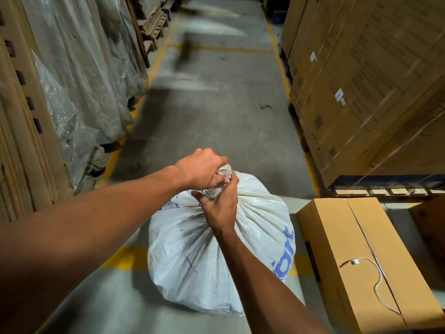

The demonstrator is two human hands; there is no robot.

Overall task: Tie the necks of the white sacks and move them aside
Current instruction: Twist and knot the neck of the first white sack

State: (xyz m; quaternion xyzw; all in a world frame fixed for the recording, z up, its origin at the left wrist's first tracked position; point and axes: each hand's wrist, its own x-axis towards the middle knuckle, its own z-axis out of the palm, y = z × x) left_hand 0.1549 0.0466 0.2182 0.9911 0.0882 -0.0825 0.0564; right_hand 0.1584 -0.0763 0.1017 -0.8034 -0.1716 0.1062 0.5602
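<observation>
A full white sack (192, 256) with blue print stands on the grey floor in the aisle, just in front of me. Its neck (222, 175) is gathered into a twisted bunch at the top. My left hand (202, 168) is closed around the upper part of that bunch. Directly below it, my right hand (220, 206) grips the neck where it meets the sack's body. Both hands touch each other on the neck. No tie or string around the neck is visible.
A long cardboard box (361, 256) with a thin white cord on it lies right of the sack. Stacked cartons on pallets (361, 92) line the right side. Plastic-wrapped goods (79, 75) and cardboard sheets (21, 131) line the left. The aisle floor (216, 97) with yellow lines runs ahead.
</observation>
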